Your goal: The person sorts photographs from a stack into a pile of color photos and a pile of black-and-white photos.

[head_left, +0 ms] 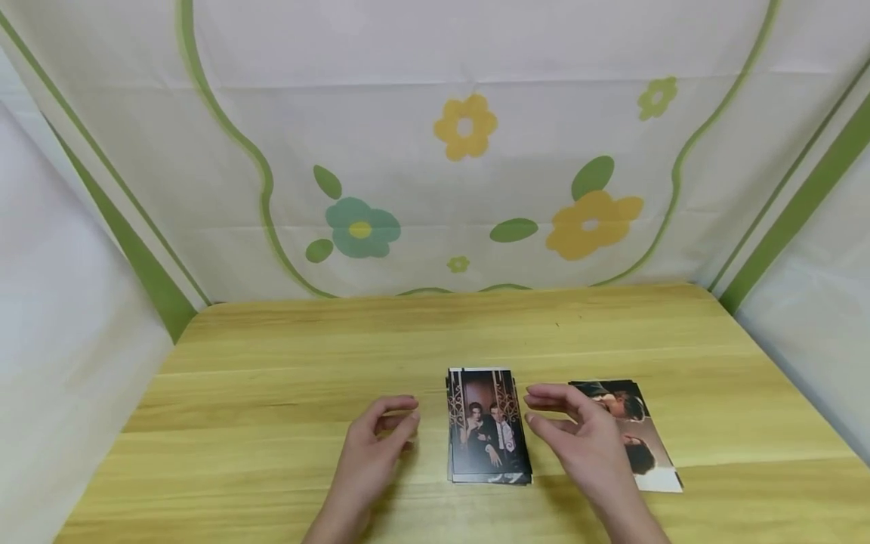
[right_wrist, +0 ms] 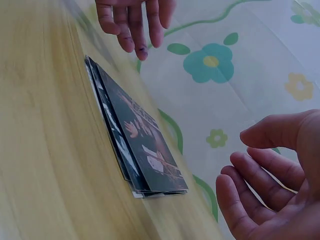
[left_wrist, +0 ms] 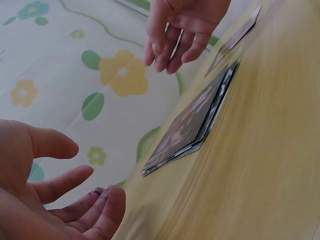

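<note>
I have two grips in view, both bare hands, one on each side of a single pile of photos. The left grip is slack and holds nothing, its fingers gently bent and its thumb apart from them; I see dark marks on some of its fingertips in the left wrist view. The right grip is just as loose, likewise holding nothing, and its fingertips are the nearer of the two to the photos.

Between them, the pile lies flat on the table, its edges slightly uneven. I make out several layers along its side but cannot count them. Its top photo shows two people in dark clothes between scrolled ironwork.

Further right I have a second pile, partly hidden from the head camera by the right grip. I cannot tell how many photos are in it; two heads, turned sideways, show on its top one. That makes two piles on one wooden table.

Behind the table I count five flowers and four leaves on one white cloth, with a green wavy line framing them.
</note>
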The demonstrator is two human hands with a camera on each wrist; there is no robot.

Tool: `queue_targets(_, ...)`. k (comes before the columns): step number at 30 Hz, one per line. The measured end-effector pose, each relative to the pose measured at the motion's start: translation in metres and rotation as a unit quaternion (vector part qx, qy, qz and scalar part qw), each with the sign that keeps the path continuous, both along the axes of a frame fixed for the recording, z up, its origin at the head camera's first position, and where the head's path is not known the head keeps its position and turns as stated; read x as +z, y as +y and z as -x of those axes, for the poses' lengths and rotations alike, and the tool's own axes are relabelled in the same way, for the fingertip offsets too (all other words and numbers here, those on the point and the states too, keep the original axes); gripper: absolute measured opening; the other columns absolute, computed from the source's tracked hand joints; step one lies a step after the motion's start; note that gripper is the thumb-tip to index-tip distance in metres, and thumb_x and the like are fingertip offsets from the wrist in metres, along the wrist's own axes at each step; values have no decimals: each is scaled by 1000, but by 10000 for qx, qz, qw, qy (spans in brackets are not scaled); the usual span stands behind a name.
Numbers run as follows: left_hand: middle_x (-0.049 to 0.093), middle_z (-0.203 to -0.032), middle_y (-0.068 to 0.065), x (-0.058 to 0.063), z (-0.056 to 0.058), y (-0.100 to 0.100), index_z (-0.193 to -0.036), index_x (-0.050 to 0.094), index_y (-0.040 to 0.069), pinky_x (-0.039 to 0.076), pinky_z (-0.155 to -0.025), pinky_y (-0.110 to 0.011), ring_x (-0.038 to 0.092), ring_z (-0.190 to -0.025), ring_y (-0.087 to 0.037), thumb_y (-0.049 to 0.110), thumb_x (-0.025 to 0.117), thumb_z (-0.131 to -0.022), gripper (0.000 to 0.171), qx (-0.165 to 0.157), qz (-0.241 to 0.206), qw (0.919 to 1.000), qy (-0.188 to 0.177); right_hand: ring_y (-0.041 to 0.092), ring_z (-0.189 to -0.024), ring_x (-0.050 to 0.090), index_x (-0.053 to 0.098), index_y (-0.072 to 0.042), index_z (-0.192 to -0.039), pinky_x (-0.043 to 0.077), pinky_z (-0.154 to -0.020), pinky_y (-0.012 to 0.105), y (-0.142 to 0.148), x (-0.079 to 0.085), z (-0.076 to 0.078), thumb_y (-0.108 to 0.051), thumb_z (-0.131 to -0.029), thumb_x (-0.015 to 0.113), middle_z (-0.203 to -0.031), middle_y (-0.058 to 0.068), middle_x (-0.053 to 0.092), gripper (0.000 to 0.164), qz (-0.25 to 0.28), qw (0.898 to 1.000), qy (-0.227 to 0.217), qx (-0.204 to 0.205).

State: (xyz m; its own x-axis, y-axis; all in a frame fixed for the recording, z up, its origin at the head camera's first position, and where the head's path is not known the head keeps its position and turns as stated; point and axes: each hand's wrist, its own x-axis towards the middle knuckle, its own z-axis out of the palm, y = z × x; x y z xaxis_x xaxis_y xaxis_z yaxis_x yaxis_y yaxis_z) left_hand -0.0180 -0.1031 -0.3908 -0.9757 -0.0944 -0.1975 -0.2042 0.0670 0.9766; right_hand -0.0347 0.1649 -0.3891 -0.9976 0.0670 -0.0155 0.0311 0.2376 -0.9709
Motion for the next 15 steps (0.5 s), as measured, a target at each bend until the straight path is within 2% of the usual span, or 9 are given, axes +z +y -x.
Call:
queue_targets(5, 68, -137, -15, 0, 2, -7, -133, 69, 3, 63, -84, -29, 67, -105, -21, 17, 71, -103, 33, 91, -35, 9999, -58, 12, -110, 72, 72, -5, -130, 62, -89, 21, -5, -1, 0, 0, -92, 80, -128, 13, 75, 39, -99, 9999, -68, 29)
queue_targets(15, 69, -136, -16, 2, 2, -7, -133, 68, 2, 63, -84, -29, 67, -105, -22, 16, 71, -103, 34, 91, -38, 9999, -18, 8, -109, 71, 72, -6, -130, 61, -89, 20, -4, -1, 0, -1, -92, 81, -128, 12, 76, 39, -319, 9994, -90, -103)
